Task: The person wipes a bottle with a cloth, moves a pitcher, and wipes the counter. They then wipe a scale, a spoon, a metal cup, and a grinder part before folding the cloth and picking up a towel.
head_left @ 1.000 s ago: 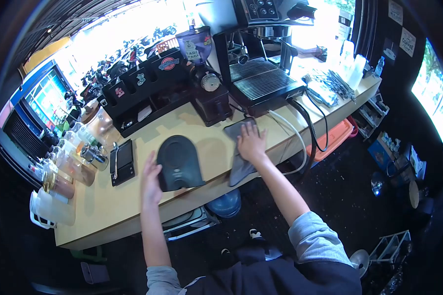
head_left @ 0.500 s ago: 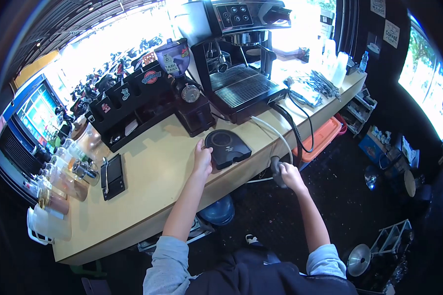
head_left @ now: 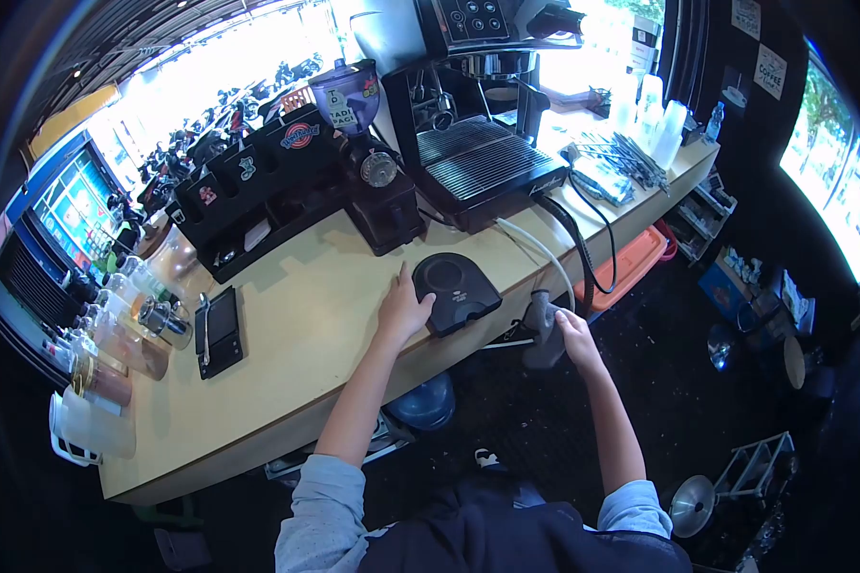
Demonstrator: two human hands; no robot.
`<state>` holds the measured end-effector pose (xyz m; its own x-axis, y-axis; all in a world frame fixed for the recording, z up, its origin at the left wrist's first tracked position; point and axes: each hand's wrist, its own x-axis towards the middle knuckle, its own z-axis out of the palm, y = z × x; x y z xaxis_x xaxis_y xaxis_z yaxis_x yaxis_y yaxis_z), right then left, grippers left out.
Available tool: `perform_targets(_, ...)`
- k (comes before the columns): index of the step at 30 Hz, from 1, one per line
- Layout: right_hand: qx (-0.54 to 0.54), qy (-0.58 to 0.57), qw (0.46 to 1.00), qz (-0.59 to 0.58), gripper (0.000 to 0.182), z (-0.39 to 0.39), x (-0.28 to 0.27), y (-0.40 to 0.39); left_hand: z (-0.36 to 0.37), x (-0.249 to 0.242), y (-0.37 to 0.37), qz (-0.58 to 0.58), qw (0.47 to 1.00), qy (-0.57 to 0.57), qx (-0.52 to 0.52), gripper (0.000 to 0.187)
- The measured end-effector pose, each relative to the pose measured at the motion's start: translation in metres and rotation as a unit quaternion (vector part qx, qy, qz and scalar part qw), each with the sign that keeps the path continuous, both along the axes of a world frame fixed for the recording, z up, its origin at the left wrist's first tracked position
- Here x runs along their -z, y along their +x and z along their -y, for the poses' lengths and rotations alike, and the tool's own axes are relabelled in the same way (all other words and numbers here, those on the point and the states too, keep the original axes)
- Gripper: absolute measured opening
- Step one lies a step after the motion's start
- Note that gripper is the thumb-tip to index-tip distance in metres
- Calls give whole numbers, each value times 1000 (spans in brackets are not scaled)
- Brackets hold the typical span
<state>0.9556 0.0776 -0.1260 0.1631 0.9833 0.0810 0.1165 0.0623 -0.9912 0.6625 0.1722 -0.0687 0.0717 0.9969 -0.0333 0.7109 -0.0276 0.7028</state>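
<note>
The left hand (head_left: 403, 309) lies flat with fingers spread on the wooden counter (head_left: 287, 353), its fingertips against the left edge of the dark pad (head_left: 457, 290) near the counter's front edge. The right hand (head_left: 573, 329) grips a grey cloth (head_left: 543, 329) below the counter edge — just beside a white hose (head_left: 545, 253) and black cable (head_left: 592, 244). Behind the pad stand the grinder (head_left: 377, 186) and coffee machine (head_left: 492, 162).

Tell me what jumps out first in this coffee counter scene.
The big espresso machine stands at the back of the wooden counter, with a coffee grinder to its left. In front of it, the left hand rests against a dark rounded mat, while the right hand grips a grey cloth just off the counter's edge.
</note>
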Motion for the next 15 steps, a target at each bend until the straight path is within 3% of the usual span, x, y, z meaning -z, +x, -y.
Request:
perform_targets(1, 0, -1, 1000, 1, 32, -1, 1, 1, 4, 0, 1, -174, 980, 97, -7, 86)
perform_targets(5, -25, 18, 998, -49, 33, 3, -15, -4, 28, -4, 2, -166, 974, 154, 29, 96)
perform_targets(7, -11, -34, 998, -55, 34, 9, -32, -9, 45, -13, 8, -164, 968, 161, 100, 106)
perform_targets(8, -13, -43, 996, -73, 34, 7, -31, -9, 43, -10, 7, -175, 961, 194, 87, 113)
perform_targets(12, -57, -24, 989, -136, 33, 1, -27, -13, 45, -9, 10, -154, 969, 181, 73, 113)
perform_targets(15, -114, -4, 965, -238, 30, 2, -46, -29, 53, -13, 8, -159, 955, 234, 89, 106)
